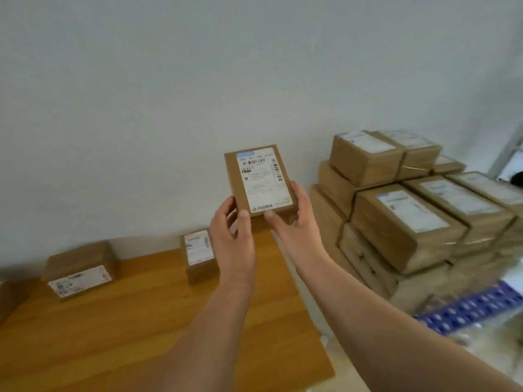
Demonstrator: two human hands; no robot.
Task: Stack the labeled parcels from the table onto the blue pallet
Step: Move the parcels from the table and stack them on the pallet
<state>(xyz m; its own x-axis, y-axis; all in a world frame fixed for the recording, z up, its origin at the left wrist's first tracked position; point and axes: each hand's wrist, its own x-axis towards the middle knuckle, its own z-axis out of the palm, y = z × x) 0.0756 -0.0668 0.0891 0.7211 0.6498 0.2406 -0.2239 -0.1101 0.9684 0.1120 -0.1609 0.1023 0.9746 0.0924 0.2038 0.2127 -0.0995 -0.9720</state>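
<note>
**Parcel up in both hands, label facing me**

Watching the head cam feed here. I've got one labeled parcel held up in the air over the far edge of the wooden table, white label toward the camera. My left hand pinches its lower left corner, thumb on the front face. My right hand wraps the lower right edge, thumb on the label, fingers curled round the side.

Two more parcels sit on the table: one by the wall just left of my left wrist, another well off to the left.

To the right there's a stack of parcels several layers high on the blue pallet, though that corner's pretty blurry so I can't count them.
</note>
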